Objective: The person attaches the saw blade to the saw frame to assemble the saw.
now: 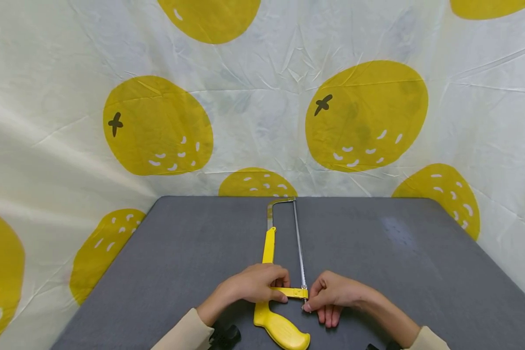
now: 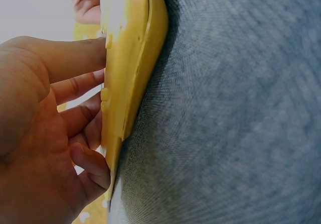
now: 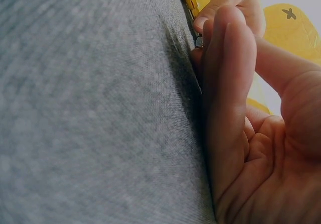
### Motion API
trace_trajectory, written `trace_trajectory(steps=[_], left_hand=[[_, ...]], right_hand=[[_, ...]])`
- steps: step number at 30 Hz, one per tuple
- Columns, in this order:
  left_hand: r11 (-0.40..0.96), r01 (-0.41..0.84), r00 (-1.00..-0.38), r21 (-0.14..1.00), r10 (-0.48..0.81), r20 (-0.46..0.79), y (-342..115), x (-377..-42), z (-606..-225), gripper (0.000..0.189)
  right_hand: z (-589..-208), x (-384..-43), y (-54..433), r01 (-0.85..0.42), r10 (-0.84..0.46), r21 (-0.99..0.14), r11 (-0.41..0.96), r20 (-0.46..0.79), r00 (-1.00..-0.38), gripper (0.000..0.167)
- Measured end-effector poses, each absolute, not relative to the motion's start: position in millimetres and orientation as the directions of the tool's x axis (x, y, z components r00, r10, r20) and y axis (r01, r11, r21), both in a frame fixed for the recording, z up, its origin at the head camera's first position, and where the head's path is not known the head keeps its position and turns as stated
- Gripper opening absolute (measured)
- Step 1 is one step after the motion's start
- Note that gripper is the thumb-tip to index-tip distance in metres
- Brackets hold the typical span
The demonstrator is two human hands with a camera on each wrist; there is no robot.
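Observation:
A hacksaw with a yellow handle lies flat on the grey table, its far end pointing away from me. Its thin blade runs along the right side of the frame. My left hand holds the yellow frame just above the handle, thumb and fingers around the short crossbar. At the blade's near end, my right hand pinches the small metal tension screw between thumb and index finger. In the left wrist view the yellow frame sits against my fingertips. Fingers mostly hide the screw in the right wrist view.
The grey table extends around the saw on both sides. Behind it and to the sides hangs a pale cloth printed with yellow fruit. Dark straps and wrist gear show near my left sleeve.

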State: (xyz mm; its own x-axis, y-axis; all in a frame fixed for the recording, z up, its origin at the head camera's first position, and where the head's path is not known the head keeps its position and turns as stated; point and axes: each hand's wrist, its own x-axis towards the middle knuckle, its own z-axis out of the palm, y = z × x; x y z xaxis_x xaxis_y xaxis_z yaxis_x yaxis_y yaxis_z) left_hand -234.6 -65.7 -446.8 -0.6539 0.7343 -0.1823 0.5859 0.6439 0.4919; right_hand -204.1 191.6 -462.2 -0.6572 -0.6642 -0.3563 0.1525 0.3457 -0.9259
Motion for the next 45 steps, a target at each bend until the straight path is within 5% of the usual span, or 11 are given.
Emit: trace_trajectory(steps=[45], left_hand=[[0.641, 0.586, -0.652, 0.495, 0.736, -0.182, -66.9, -234.2, -445.4, 0.013]], right_hand=[[-463.7, -204.0, 191.5, 0.148, -0.674, -0.926, 0.347, -0.356, -0.647, 0.032]])
